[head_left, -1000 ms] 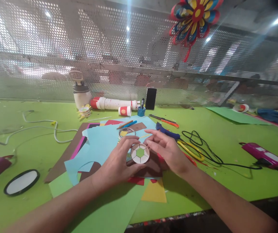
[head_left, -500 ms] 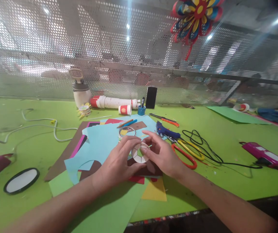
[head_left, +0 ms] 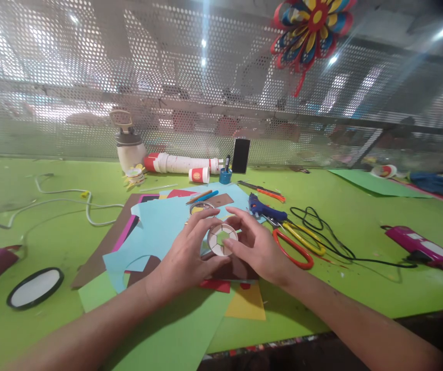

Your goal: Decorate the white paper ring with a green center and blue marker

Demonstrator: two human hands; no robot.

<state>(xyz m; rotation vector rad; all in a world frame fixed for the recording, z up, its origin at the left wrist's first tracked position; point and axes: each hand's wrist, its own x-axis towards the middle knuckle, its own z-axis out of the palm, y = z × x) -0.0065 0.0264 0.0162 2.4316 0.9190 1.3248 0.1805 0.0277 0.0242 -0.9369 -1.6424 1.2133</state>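
Note:
My left hand (head_left: pixel 184 253) curves around the left side of a small white paper ring (head_left: pixel 214 245), its thumb below and fingers above. The ring looks like a short piece of paper cup, its inner face split by dark slits around a greenish centre. On the other side, my right hand (head_left: pixel 263 248) grips it, the thumb pressed on the inner flaps. Both hands hold it above a brown sheet (head_left: pixel 240 269) on the paper pile. Just behind the left fingers lies a round hoop (head_left: pixel 202 205), partly covered.
Light-blue paper (head_left: pixel 159 226) and green paper (head_left: pixel 175 324) spread under the hands. At right lie a blue glue gun (head_left: pixel 266 208), red-handled scissors (head_left: pixel 294 249), and yellow-handled scissors (head_left: pixel 304 238). Farther back are a paper cup (head_left: pixel 199 175), a blue pot (head_left: pixel 225 176) and a phone (head_left: pixel 241 155).
The ring has shifted slightly left and up and is turned a little between the fingers. The left fingers have lifted slightly; the right hand stays nearly in place.

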